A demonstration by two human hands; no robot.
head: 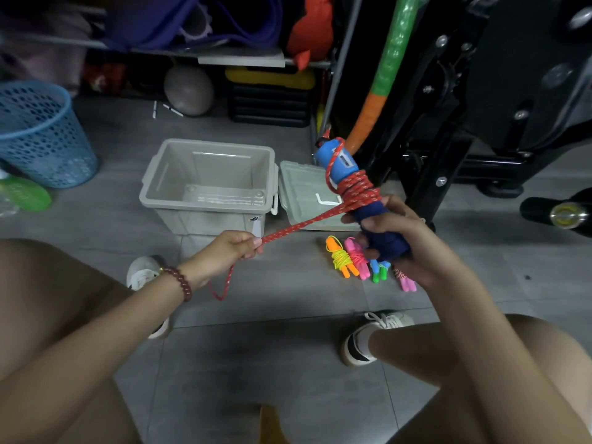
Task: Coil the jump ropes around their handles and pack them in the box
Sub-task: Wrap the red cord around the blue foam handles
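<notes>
My right hand (pixel 407 241) grips the dark blue foam grips of a pair of blue jump-rope handles (pixel 339 163), held upright and tilted left. Red speckled rope (pixel 358 187) is coiled several times around their middle. One strand runs taut down-left to my left hand (pixel 224 251), which pinches it; the loose end hangs in a loop below that wrist. The open grey box (pixel 205 187) stands on the floor behind, with nothing inside. Coiled jump ropes lie on the floor below my right hand: an orange one with yellow cord (pixel 339 257), a pink one (pixel 357 257), a green-blue one (pixel 379 272).
The box's lid (pixel 301 187) lies flat to its right. A blue mesh basket (pixel 38 136) stands at far left, a black-and-yellow toolbox (pixel 269 97) and a grey ball (pixel 189 89) at the back. Black gym equipment (pixel 480 107) fills the right. My knees and shoes frame the tiled floor.
</notes>
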